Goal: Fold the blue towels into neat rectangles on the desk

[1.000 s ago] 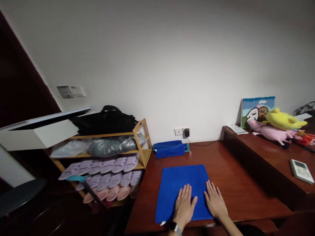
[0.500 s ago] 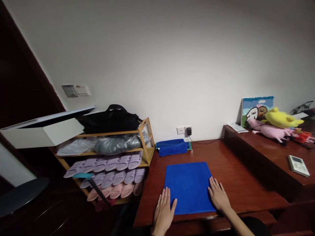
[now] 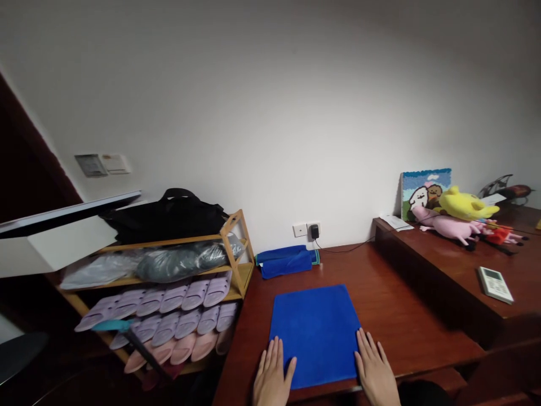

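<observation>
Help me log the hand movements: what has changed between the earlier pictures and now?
The left hand has moved left, from the middle of the blue cloth to its left edge. Neither hand has gripped anything. The right hand stays at the right edge; the cloth remains spread flat.

You can't read any words, numbers or signs here. The white remote (image 3: pixel 495 285) on the raised desk (image 3: pixel 452 262) has tiny marks on its front, but they're too small and blurry to read.
</observation>
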A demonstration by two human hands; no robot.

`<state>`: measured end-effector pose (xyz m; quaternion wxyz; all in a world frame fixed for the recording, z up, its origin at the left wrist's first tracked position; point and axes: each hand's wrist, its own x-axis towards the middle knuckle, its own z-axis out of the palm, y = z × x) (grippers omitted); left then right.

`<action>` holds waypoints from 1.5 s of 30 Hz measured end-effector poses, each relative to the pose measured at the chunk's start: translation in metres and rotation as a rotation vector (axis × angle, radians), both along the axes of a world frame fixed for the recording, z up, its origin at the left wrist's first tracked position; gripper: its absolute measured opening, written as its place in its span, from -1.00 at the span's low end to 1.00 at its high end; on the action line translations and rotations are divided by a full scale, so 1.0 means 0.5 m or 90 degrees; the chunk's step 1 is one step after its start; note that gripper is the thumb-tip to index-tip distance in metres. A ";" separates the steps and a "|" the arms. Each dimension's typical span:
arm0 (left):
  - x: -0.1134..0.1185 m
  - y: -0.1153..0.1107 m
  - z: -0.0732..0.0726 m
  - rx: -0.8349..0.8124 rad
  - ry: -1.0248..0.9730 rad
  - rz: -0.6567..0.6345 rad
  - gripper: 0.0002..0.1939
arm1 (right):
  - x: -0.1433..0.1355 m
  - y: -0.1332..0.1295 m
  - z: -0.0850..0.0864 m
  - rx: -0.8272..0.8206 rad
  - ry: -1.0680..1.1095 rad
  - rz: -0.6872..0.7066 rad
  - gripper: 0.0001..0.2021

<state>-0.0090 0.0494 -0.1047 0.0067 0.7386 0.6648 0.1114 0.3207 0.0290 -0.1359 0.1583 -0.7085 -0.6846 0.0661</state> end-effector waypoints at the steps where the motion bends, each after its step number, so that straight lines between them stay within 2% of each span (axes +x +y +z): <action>1: 0.027 0.003 0.007 0.010 -0.004 -0.018 -0.23 | -0.001 0.000 0.002 0.002 0.003 0.001 -0.34; 3: 0.100 0.009 0.021 0.030 -0.025 -0.086 -0.30 | -0.002 -0.002 0.004 0.010 0.011 0.005 -0.35; 5: 0.188 0.014 0.034 0.037 -0.050 -0.194 -0.34 | -0.001 -0.003 0.002 0.017 0.017 0.009 -0.36; 8: 0.301 0.020 0.040 0.020 -0.072 -0.322 -0.34 | 0.004 -0.003 -0.006 0.022 0.019 0.022 -0.38; 10: 0.337 0.020 0.035 0.002 -0.077 -0.342 -0.35 | 0.007 -0.002 -0.012 0.026 0.013 0.032 -0.39; 11: 0.340 0.019 0.030 -0.003 -0.077 -0.337 -0.35 | 0.008 -0.001 -0.014 0.028 0.009 0.036 -0.40; 14: 0.292 0.014 0.013 0.002 -0.068 -0.301 -0.35 | 0.008 0.000 -0.017 0.032 -0.001 0.033 -0.39; 16: 0.225 0.008 0.002 0.007 -0.055 -0.253 -0.34 | 0.007 0.001 -0.016 0.028 -0.006 0.023 -0.37; 20: 0.063 -0.011 -0.019 0.006 -0.020 -0.087 -0.29 | 0.004 -0.002 -0.014 0.022 -0.015 0.012 -0.35; 22: 0.001 -0.022 -0.031 0.016 -0.011 -0.021 -0.27 | 0.004 -0.005 -0.016 0.025 -0.020 0.012 -0.35; 25: -0.045 -0.033 -0.051 0.046 -0.010 0.004 -0.28 | 0.009 -0.006 -0.017 0.016 -0.023 0.015 -0.34; 28: -0.046 -0.036 -0.064 0.073 -0.008 0.003 -0.27 | 0.016 0.005 -0.001 -0.019 -0.012 0.014 -0.33; 35: -0.044 -0.030 -0.100 0.160 -0.006 -0.015 -0.28 | 0.010 0.089 0.089 -0.086 0.000 0.018 -0.32; 38: -0.060 -0.029 -0.109 0.172 -0.008 -0.018 -0.29 | 0.006 0.113 0.094 -0.101 -0.014 0.021 -0.31; 40: -0.059 -0.026 -0.097 0.171 -0.012 -0.015 -0.29 | 0.006 0.119 0.084 -0.098 -0.018 0.026 -0.31; 42: -0.033 -0.019 -0.066 0.170 -0.022 -0.020 -0.30 | 0.008 0.120 0.073 -0.092 -0.018 0.028 -0.31; 45: 0.069 0.006 0.002 0.138 -0.042 -0.094 -0.34 | 0.010 0.120 0.067 -0.096 -0.023 0.023 -0.31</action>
